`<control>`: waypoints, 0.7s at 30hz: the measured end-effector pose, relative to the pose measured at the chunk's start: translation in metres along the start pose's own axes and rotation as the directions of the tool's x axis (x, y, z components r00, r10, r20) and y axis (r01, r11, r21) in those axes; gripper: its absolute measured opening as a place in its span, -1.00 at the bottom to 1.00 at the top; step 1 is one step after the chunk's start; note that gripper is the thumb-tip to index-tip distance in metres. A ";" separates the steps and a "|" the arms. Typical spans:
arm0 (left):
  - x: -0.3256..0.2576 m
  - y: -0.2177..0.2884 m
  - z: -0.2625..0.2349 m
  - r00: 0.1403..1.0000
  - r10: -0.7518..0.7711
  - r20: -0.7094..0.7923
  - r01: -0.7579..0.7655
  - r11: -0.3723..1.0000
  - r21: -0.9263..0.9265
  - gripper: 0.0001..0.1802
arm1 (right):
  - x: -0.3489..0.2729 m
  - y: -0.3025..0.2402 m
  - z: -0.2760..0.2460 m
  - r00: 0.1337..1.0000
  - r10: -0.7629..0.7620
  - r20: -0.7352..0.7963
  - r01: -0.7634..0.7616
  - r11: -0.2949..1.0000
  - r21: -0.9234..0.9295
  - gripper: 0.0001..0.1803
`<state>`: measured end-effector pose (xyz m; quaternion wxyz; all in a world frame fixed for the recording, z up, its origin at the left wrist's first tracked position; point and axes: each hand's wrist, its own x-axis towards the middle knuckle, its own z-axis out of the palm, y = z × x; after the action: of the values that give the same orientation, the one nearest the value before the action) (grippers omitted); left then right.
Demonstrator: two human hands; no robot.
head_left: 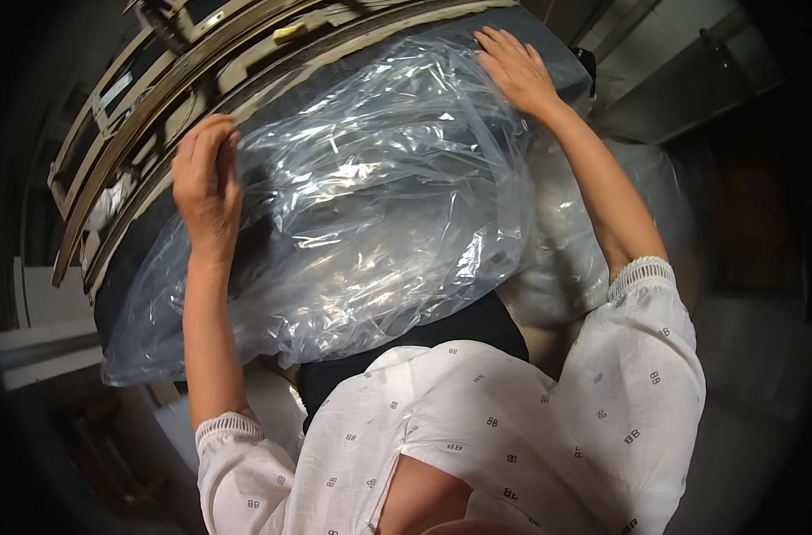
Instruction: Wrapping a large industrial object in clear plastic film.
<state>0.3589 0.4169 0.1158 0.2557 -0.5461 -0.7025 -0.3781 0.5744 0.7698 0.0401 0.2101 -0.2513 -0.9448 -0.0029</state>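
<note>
A large sheet of clear, wrinkled plastic film [370,187] lies spread before me, over a dark grey surface [548,45] and down towards my lap. My right hand [519,73] rests at the film's far right corner, its fingers stretched out and palm down. At the film's left part my left hand [206,178] is raised, with its fingers curled together beside the film's edge. What those fingers pinch, if anything, is hidden.
Along the far left side runs a curved-looking wooden rack or frame [138,143], with a small yellow object [290,33] on it. More clear plastic [566,241] hangs at the right under my forearm. A dark metal-like panel [691,80] stands at the far right.
</note>
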 end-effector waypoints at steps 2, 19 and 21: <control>0.003 0.006 0.009 0.971 -0.230 0.061 0.236 0.961 -0.141 -0.90 | 0.002 -0.001 0.005 1.000 -0.005 0.005 0.005 1.000 -0.005 -0.40; -0.045 -0.015 0.011 0.831 -0.466 0.303 0.552 0.757 -0.349 -0.82 | -0.006 -0.034 -0.008 0.980 -0.159 0.122 0.160 0.987 0.000 -0.36; -0.077 -0.039 -0.048 0.663 -0.671 0.331 0.743 0.642 -0.188 -0.81 | -0.040 -0.101 -0.023 0.941 -0.290 0.174 0.298 0.954 -0.021 -0.40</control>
<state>0.3399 0.3299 0.0746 -0.0856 -0.2979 -0.8171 -0.4860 0.5670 0.6605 0.0547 0.1203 -0.1118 -0.9858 -0.0348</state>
